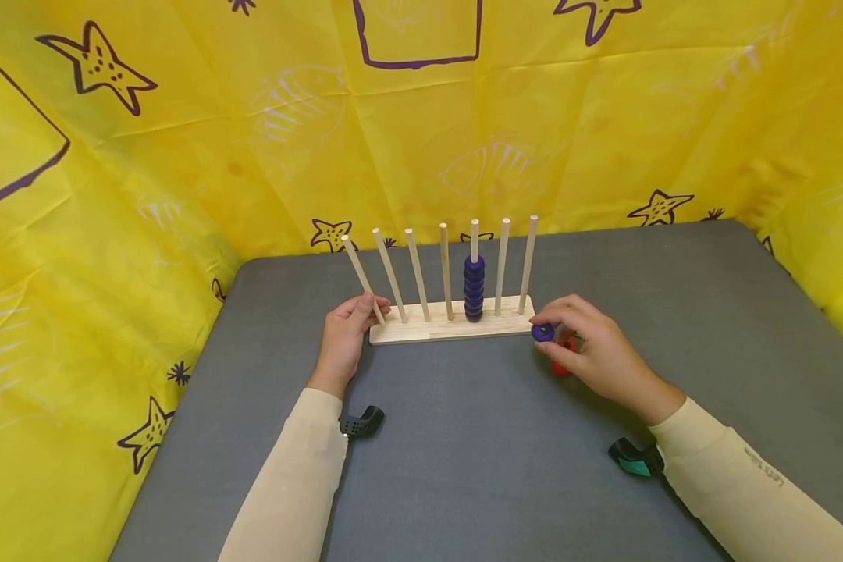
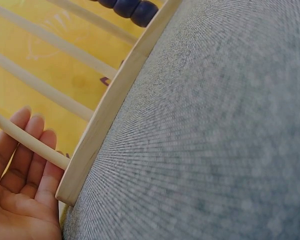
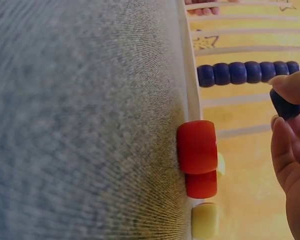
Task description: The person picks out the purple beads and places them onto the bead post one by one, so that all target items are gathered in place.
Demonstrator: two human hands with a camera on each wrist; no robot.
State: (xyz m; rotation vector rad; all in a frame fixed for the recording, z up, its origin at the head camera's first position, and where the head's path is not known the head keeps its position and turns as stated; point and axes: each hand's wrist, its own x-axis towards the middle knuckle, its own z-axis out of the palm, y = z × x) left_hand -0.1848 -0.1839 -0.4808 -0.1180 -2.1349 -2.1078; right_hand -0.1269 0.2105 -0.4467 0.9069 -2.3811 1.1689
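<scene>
A wooden peg rack with several upright pegs stands on the table. Dark blue beads are stacked on one peg right of its middle. My left hand is at the rack's left end, its fingers extended loosely behind the outermost peg; its thumb lies by that peg in the head view. Beyond the right end, my right hand pinches a single dark blue bead between thumb and fingertips, off the pegs. The hand partly hides red beads on the table.
Yellow beads lie near the red ones in the right wrist view. The grey tabletop stretches in front of the rack. Behind it hangs a yellow cloth with sea-creature drawings.
</scene>
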